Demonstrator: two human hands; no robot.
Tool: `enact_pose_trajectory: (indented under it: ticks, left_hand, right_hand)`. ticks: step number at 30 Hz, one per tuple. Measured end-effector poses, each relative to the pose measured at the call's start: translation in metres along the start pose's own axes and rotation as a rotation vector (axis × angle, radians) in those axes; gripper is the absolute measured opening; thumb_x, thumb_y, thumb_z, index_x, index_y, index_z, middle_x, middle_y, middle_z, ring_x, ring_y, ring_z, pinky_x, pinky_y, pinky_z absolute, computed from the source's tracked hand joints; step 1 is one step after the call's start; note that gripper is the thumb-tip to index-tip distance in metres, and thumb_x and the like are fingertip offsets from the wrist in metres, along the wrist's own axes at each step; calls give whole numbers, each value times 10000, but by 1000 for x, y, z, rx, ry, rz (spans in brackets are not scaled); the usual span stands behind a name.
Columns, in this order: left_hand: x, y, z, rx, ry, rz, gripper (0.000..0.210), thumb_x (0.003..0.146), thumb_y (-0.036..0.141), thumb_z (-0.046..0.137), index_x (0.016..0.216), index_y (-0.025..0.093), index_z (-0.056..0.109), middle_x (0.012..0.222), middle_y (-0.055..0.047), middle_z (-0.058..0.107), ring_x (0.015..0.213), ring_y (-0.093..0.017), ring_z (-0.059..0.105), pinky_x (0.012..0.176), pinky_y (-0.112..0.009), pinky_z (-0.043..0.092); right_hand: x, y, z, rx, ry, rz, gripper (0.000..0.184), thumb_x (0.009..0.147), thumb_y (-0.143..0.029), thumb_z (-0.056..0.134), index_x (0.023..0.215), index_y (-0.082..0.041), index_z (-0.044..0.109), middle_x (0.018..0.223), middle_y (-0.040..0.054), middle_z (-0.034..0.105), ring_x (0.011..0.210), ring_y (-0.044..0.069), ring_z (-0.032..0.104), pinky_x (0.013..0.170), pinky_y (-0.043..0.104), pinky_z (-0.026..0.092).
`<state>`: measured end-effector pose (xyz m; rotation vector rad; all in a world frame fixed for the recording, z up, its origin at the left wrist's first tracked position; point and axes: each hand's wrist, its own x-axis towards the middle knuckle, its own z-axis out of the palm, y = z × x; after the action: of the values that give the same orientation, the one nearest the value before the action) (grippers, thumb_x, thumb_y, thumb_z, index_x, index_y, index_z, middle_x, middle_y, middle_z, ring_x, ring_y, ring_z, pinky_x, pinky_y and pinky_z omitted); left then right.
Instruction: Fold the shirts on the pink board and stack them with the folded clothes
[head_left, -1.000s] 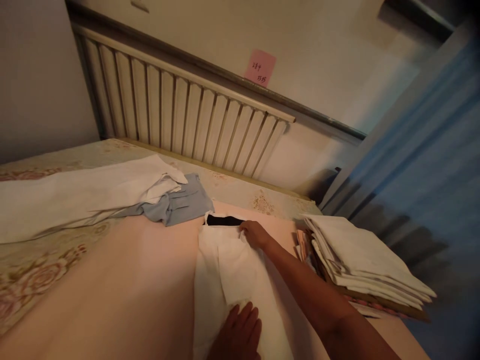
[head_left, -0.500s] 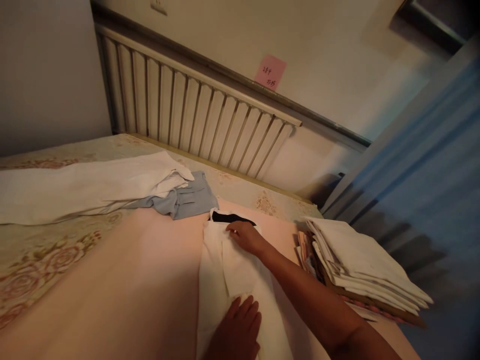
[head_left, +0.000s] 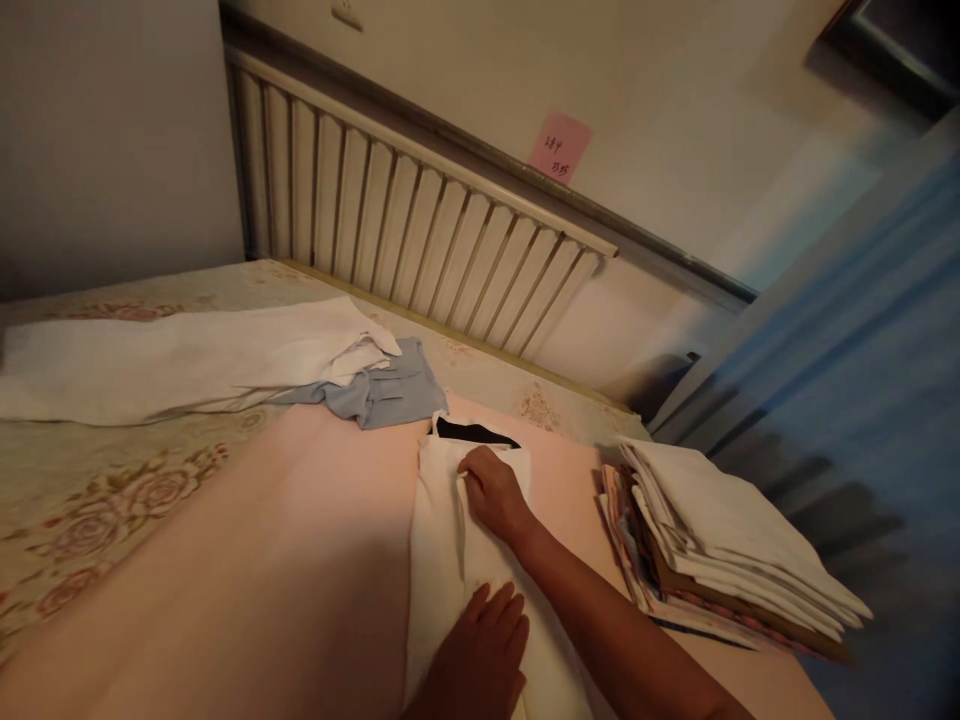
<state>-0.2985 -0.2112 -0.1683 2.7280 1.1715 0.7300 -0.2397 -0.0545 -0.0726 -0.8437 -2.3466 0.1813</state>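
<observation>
- Left of our grip, white cloth (head_left: 187, 355) is lying partly over a grey-blue garment (head_left: 405, 388).
- Nearer us than the grip, we are resting our left hand (head_left: 480, 645), flat and unclenched, on the white garment (head_left: 435, 540).
- With our right hand (head_left: 491, 490) we are pinching its fold, just short of a dark band (head_left: 474, 432).
- Our right forearm (head_left: 607, 620) is partly covering it.
- Right of the grip, a folded stack (head_left: 727, 510) is sitting near a blue curtain (head_left: 847, 390).
</observation>
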Motion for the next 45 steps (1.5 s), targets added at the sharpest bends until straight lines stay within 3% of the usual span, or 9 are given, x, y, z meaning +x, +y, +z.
enact_pose_trajectory:
  ticks: [2,7,13,18,23,32,45]
  left_hand:
    - [1,1,-2,-9,-15,-8,506,951,444,388,1354,153,482,1425,-95,489,1339,-249,386,1124,-424,183]
    - [4,3,-11,-34,-50,-15,507,957,441,375,1347,136,488,1400,-99,516,1315,-269,415,1106,-442,192]
    - [3,3,-11,-52,-37,-20,530,958,446,368,1380,133,440,1405,-109,507,1334,-263,385,1120,-443,164]
    - [3,5,-6,-65,-37,-45,541,951,463,377,1385,143,428,1367,-109,537,1290,-260,430,1122,-447,172]
    - [4,7,-6,-42,-13,-58,477,933,451,416,1301,164,512,1260,-86,605,1223,-257,477,1125,-445,181]
    - [9,10,-19,62,-14,-32,381,918,403,465,1190,164,586,1169,-80,649,1125,-261,540,1078,-459,247]
    - [4,10,-2,89,54,-50,373,920,420,456,1177,180,582,1152,-67,650,1134,-249,524,1107,-453,192]
  right_hand:
    - [-4,0,9,56,30,-26,227,830,-90,406,925,-192,586,915,63,584,884,184,558,793,314,468]
    - [-17,5,29,103,-67,-49,282,890,-131,411,1106,-192,582,1135,99,621,1078,192,570,942,355,479]
    - [-38,1,10,39,-11,27,388,941,-175,392,1311,-224,497,1333,91,554,1247,187,501,1064,416,424]
    - [-59,-2,7,-113,-207,-16,473,941,-254,474,1406,-210,403,1484,113,386,1396,239,303,1130,504,311]
    - [-64,3,27,-254,-340,25,528,891,-286,574,1390,-199,427,1487,114,381,1414,288,248,1136,563,238]
    - [-64,10,33,-279,-296,14,489,932,-369,510,1396,-246,418,1496,54,380,1427,237,219,1154,487,217]
    - [-65,8,34,-293,-257,4,454,938,-350,495,1378,-248,447,1470,56,421,1414,222,257,1146,468,238]
